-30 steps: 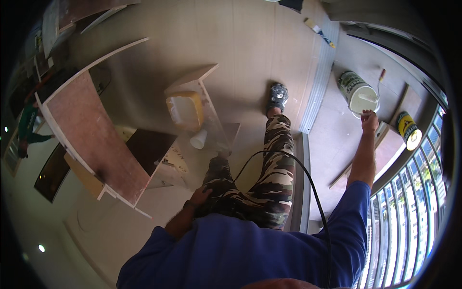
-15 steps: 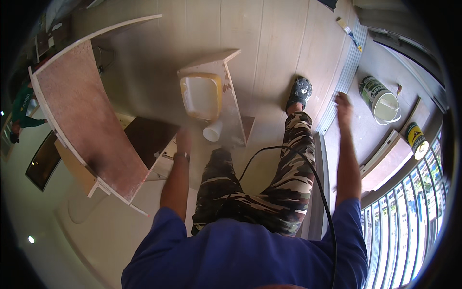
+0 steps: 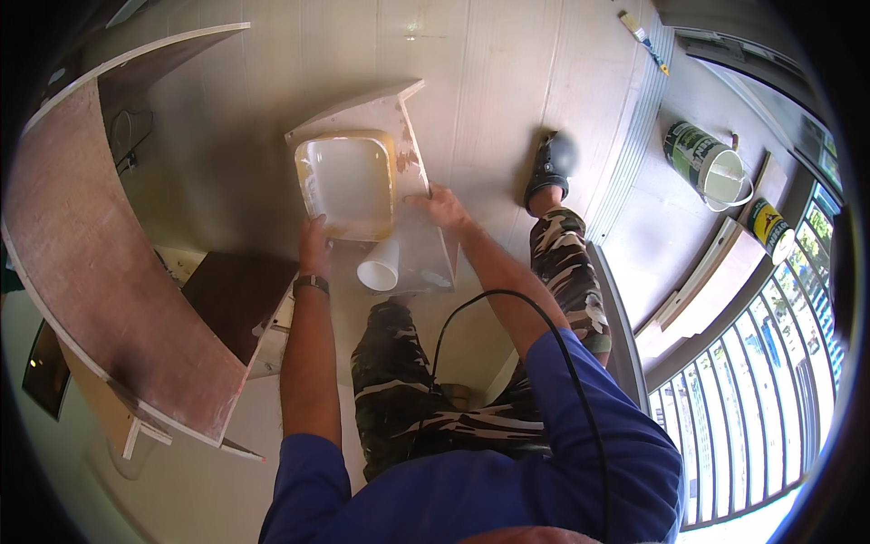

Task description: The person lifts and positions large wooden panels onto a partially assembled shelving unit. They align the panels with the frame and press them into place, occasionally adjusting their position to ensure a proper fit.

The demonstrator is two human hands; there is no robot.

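A rectangular plastic tray (image 3: 349,186) with a yellow rim and white residue inside rests on a small wooden piece (image 3: 410,150). My left hand (image 3: 314,243) is closed on the tray's near left corner, thumb up by the rim. Over the right edge of the wooden piece reaches my right hand (image 3: 444,207), its fingers stretched toward the tray's right side and a little short of the rim. Just below the tray's near edge, a white cylinder (image 3: 379,267) lies tilted, its round end toward me; whether it is a cup or a tube I cannot tell.
A large curved wooden panel (image 3: 118,263) stands at left. A black cable (image 3: 544,313) loops across my legs. At right are a paintbrush (image 3: 645,43), a paint bucket (image 3: 705,165), a yellow-and-black can (image 3: 768,228), boards (image 3: 702,281) and a railing (image 3: 752,417).
My right hand has swung left from beside the door track to the wooden piece. My left hand has moved up to the tray's corner. The view has shifted, and a person at far left is mostly out of sight.
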